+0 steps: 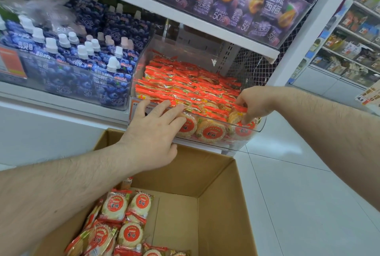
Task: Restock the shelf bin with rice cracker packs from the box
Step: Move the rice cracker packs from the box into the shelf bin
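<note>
A clear plastic shelf bin [259, 126] on the lower shelf is filled with rows of red-and-gold rice cracker packs [185, 85]. My left hand [153, 132] lies flat with fingers spread over the bin's front left rim, touching the front packs. At the bin's front right corner, my right hand [257, 103] has its fingers curled on one rice cracker pack [240, 120]. Below, an open cardboard box [218, 204] holds several more cracker packs [123, 218] in its left part.
Left of the bin stands a bin of blue jelly pouches [78, 64]. Purple plum jelly pouches [253, 9] fill the shelf above. White tiled floor [298, 194] lies right of the box, with another shelving unit [353, 46] at far right.
</note>
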